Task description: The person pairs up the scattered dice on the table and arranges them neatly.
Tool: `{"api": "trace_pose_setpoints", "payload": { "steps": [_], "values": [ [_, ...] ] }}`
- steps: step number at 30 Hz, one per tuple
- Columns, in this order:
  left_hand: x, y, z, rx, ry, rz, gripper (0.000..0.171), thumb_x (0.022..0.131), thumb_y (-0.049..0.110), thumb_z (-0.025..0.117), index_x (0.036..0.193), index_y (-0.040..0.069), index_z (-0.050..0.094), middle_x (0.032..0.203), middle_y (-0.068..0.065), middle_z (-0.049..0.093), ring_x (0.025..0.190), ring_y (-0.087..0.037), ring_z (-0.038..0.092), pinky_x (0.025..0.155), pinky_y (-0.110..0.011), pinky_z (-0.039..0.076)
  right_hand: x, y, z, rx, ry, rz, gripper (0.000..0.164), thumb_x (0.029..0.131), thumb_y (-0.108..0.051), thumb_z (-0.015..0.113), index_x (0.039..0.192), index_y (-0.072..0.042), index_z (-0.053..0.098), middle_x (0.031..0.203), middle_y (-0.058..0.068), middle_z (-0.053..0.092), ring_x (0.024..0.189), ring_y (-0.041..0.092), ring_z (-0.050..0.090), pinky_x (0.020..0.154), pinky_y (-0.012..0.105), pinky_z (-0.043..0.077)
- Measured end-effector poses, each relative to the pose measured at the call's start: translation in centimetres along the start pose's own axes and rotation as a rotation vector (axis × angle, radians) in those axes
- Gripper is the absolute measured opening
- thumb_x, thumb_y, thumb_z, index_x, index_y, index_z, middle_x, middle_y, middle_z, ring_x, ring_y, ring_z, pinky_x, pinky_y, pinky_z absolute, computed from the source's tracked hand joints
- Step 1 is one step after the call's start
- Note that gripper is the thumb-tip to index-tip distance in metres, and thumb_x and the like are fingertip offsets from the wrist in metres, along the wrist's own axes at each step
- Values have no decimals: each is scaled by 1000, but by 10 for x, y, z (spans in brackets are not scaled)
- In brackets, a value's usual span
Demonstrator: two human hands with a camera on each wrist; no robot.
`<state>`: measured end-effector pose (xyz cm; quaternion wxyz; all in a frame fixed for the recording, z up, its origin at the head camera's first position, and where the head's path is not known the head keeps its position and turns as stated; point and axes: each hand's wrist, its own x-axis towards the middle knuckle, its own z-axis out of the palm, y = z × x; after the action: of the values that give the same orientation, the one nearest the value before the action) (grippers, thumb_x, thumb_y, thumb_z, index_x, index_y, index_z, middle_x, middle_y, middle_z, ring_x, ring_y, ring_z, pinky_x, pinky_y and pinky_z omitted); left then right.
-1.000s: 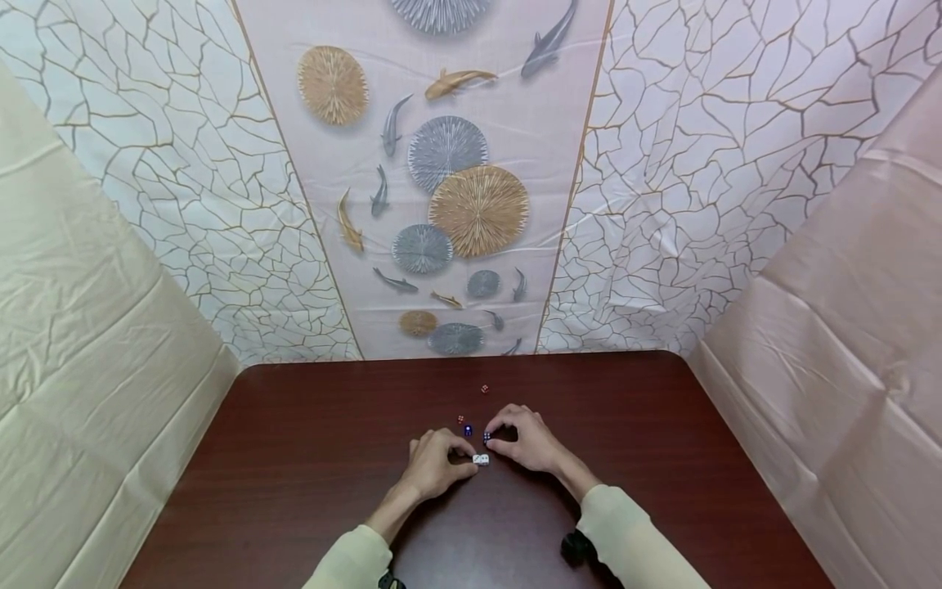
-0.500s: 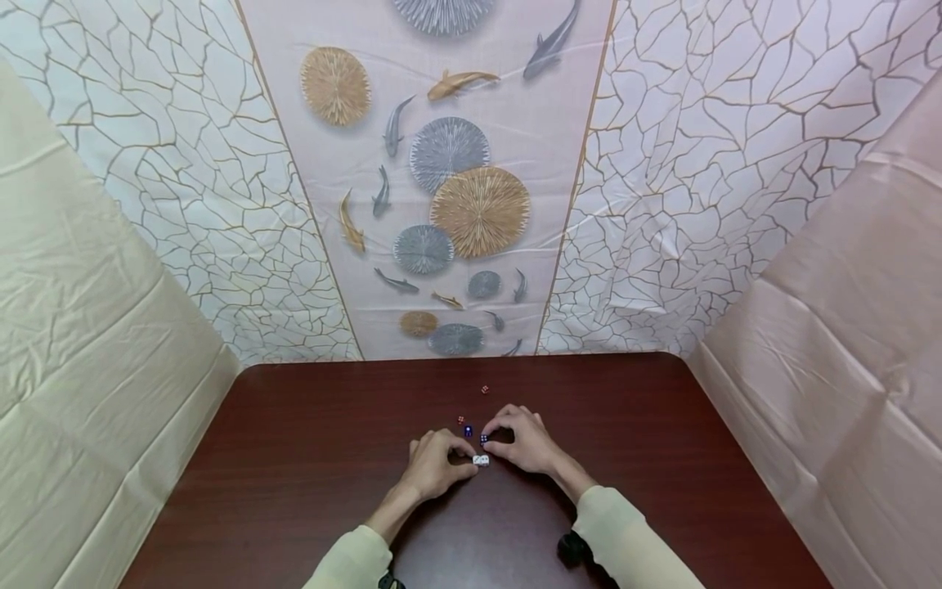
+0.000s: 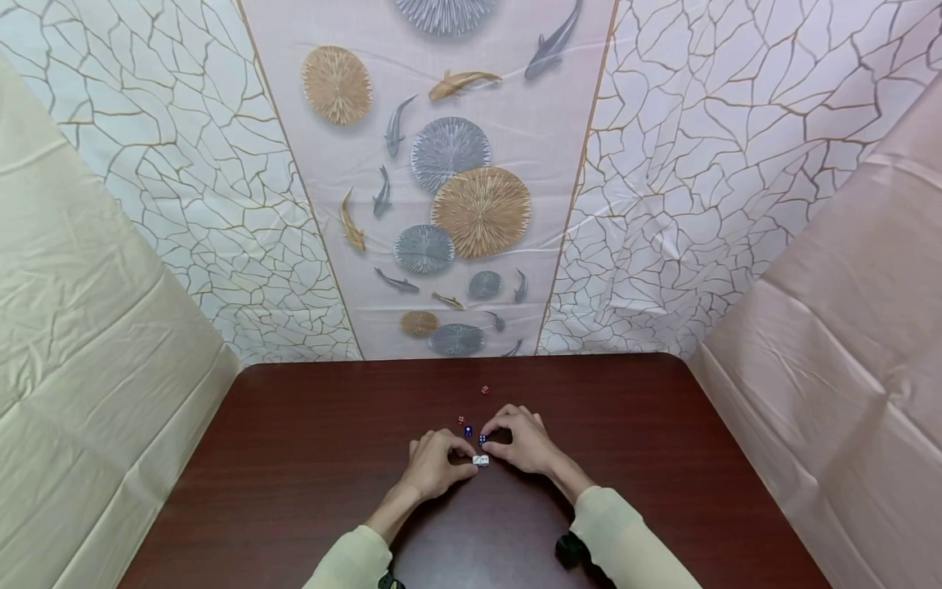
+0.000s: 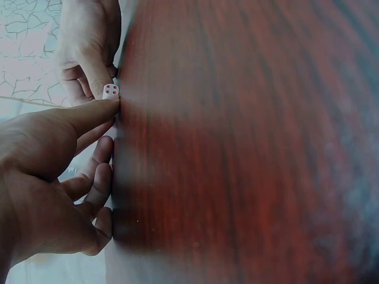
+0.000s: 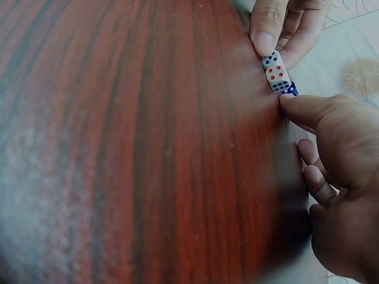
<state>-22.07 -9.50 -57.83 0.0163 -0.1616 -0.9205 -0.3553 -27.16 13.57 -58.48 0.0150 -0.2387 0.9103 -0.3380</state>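
Two white dice [image 3: 481,460] sit side by side on the dark wooden table [image 3: 309,458]. My left hand [image 3: 434,465] pinches the left one between thumb and index finger. Just behind them, my right hand [image 3: 524,439] pinches a blue die [image 3: 482,439] the same way. In the right wrist view the blue die [image 5: 291,89] is partly hidden behind the right thumb, close to a white die [image 5: 276,76] with red and dark pips. The left wrist view shows one white die [image 4: 111,90] just past the left thumb.
Another blue die [image 3: 468,431] lies slightly left of the right fingertips. Behind it is a red die [image 3: 461,420], and a second red die [image 3: 485,390] lies farther back. Patterned cloth [image 3: 471,294] hangs at the table's far edge, with plain cloth at both sides.
The right hand has shifted slightly left with the blue die, bringing it almost directly behind the white dice. The left hand and white dice have stayed put.
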Motion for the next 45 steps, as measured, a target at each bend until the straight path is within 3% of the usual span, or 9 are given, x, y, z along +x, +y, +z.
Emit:
{"api": "trace_pose_setpoints", "payload": {
  "steps": [20, 24, 31, 39, 45],
  "values": [
    [1, -4, -4, -24, -23, 25, 21, 84, 27, 100, 101, 20, 90, 97, 3, 76, 93, -17, 63, 83, -39, 30, 1, -1, 0, -15, -8, -12, 15, 101, -26, 88, 115, -21, 85, 116, -3, 72, 108, 18, 57, 90, 40, 29],
    [1, -7, -5, -38, -36, 37, 22, 88, 29, 97, 107, 19, 89, 101, 3, 78, 97, -19, 68, 87, -40, 32, 1, 0, 0, -13, -8, -14, 16, 100, -27, 88, 115, -22, 85, 116, -3, 72, 108, 18, 57, 90, 40, 29],
    [2, -12, -10, -92, 52, 97, 17, 95, 21, 91, 110, 14, 88, 101, 0, 81, 96, -19, 76, 88, -34, 59, 0, 0, 0, -13, -14, -12, 16, 101, -28, 88, 115, -23, 85, 115, -4, 71, 107, 18, 57, 91, 39, 29],
    [14, -15, -17, -76, 129, 63, 15, 94, 14, 90, 108, 12, 88, 99, -3, 82, 92, -18, 76, 84, -28, 58, 1, -1, 0, -19, -7, -11, 17, 100, -28, 88, 115, -22, 85, 115, -4, 72, 108, 19, 58, 91, 39, 29],
    [23, -18, -15, -50, 129, 27, 14, 94, 13, 90, 107, 12, 88, 100, -4, 83, 92, -17, 76, 82, -29, 57, 0, 0, 0, -21, -8, -9, 17, 100, -29, 88, 116, -23, 85, 116, -5, 71, 109, 18, 58, 91, 39, 29]
  ]
}}
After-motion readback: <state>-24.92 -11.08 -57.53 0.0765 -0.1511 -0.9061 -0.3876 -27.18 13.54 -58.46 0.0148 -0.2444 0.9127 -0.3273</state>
